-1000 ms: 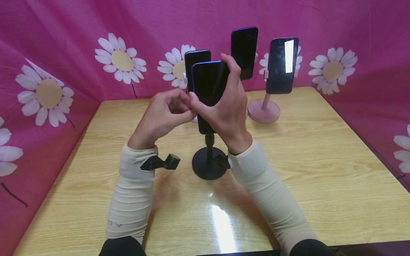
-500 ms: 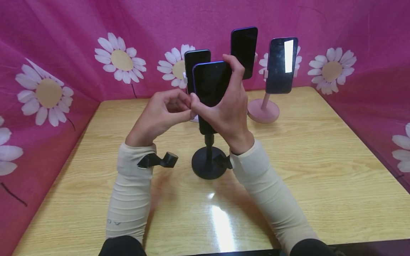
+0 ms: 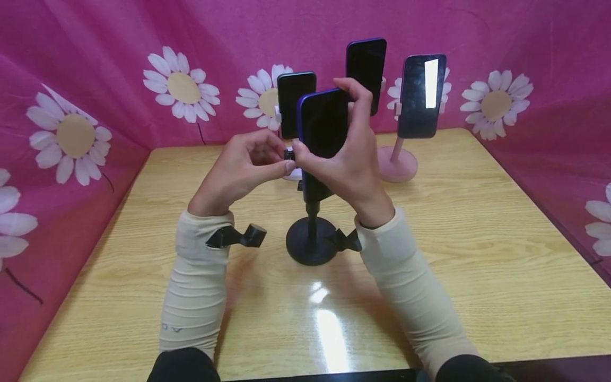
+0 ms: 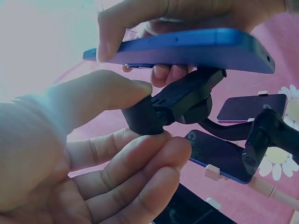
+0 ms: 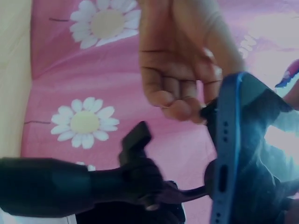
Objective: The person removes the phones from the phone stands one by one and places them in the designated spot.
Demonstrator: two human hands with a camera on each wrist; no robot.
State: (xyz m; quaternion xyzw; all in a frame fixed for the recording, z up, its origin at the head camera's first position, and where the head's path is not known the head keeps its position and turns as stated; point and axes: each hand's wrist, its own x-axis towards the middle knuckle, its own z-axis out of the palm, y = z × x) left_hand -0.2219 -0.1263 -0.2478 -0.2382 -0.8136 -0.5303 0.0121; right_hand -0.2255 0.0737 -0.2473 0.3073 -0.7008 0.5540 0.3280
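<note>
My right hand (image 3: 355,159) grips a blue-edged smartphone (image 3: 325,127) by its sides, thumb at the left edge and a finger over the top corner. Behind it is a black phone stand with a round base (image 3: 311,253). Between thumb and fingers, my left hand (image 3: 241,172) pinches the end of the stand's black clamp (image 4: 142,116). The left wrist view shows the phone (image 4: 196,46) angled over the clamp, its near long edge apart from the pinched end. Whether the far edge sits in the clamp is hidden.
Behind stand more phones in holders: a left phone (image 3: 296,101), a middle phone (image 3: 366,74) and a right phone (image 3: 422,95) on a pink stand (image 3: 397,164). All share a wooden table (image 3: 477,254). A pink flowered cloth (image 3: 229,37) encloses the back and sides.
My right hand has shifted right, turning the phone so its left edge swings off the clamp. The clamp's end now shows between my left fingers, which have barely moved.
</note>
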